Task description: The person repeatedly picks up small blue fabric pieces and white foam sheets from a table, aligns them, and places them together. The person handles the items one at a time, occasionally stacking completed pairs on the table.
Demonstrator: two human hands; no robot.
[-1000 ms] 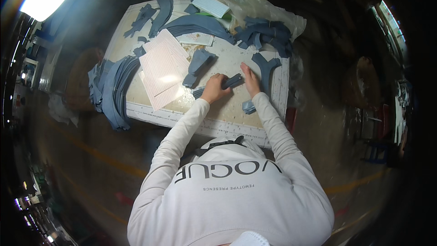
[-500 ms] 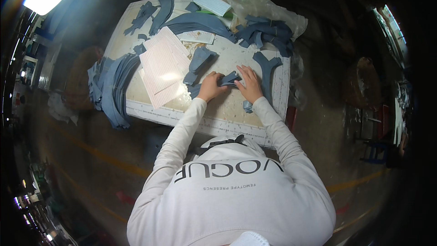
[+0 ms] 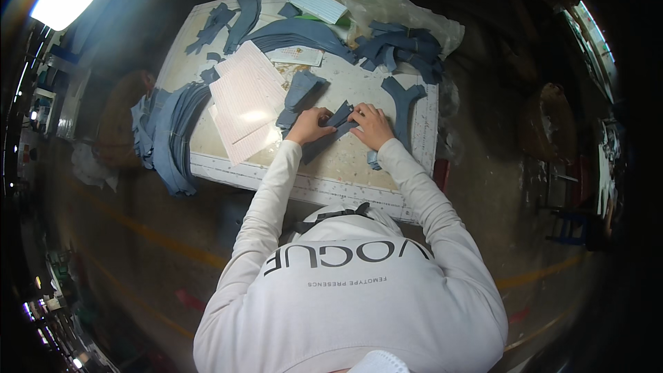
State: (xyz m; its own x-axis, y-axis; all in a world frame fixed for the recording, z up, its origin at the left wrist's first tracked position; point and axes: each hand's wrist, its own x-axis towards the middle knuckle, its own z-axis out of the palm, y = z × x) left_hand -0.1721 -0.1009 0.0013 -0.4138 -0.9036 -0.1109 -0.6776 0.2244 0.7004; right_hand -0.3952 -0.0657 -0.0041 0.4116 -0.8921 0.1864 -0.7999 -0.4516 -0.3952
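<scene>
My left hand (image 3: 311, 126) is closed on a narrow blue-grey fabric piece (image 3: 321, 146), thumb and fingers gripping its left edge. My right hand (image 3: 372, 127) has its fingertips bent down onto the upper right end of the same cloth, pinching it. The piece lies slantwise on the white table (image 3: 276, 175) and looks layered at its upper end; how many layers there are cannot be made out. Just beyond my left hand rests a small stack of blue-grey fabric pieces (image 3: 302, 91). A Y-shaped strip of the same cloth (image 3: 402, 112) lies right of my right hand.
Pale lined paper sheets (image 3: 245, 100) cover the table's left middle. A thick bundle of fabric strips (image 3: 173, 141) hangs over the left edge. Along the far side lie a curved fabric stack (image 3: 304, 33), a heap of pieces (image 3: 400, 47) and clear plastic sheeting (image 3: 428, 22).
The fabric between my hands has turned to a steeper slant and shows more of its surface. My left hand moved slightly left and away from me; my right fingers curled in from a flatter spread.
</scene>
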